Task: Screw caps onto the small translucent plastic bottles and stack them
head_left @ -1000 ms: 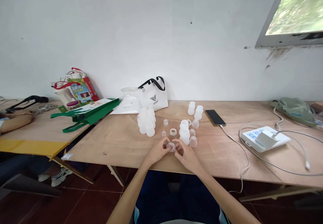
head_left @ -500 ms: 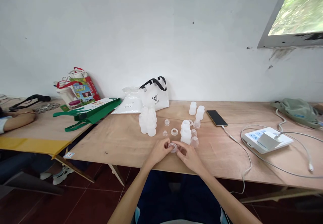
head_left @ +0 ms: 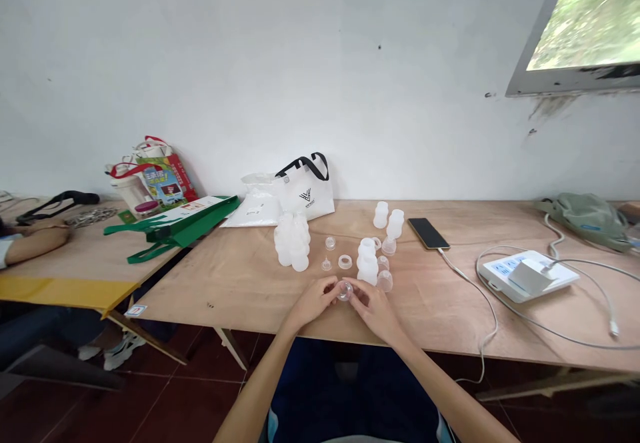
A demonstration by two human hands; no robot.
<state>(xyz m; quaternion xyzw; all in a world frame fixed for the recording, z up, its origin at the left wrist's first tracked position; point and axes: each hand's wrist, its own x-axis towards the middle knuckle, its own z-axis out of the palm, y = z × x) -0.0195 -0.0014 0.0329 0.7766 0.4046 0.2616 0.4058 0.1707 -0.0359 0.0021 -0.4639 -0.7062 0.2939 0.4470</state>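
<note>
- Nearest, the left hand (head_left: 313, 304) and right hand (head_left: 377, 310) meet just above the table (head_left: 240, 290), fingers curled nearly closed, pinching a small clear round plastic piece (head_left: 345, 290) between them; gripping it from opposite sides likely keeps it steady and lets it be turned or pressed.
- Just beyond the fingertips lie a translucent plastic ring (head_left: 345, 262), a clear pointed nipple-shaped piece (head_left: 327, 264) and a small clear round part (head_left: 331, 243), set apart from one another, presumably so each can be picked up singly.
- Right of these, wavy white translucent bottles (head_left: 367, 263) stand in a row beside clear dome-shaped caps (head_left: 385, 281); the domes seem to rest open side down, which would stop them rolling.
- To the left, more wavy white bottles (head_left: 291, 243) are packed in a tight cluster, probably to save working room.
- Farther back, a white bag with black handles (head_left: 313, 196) leans against the wall, which seems to prop it.
</note>
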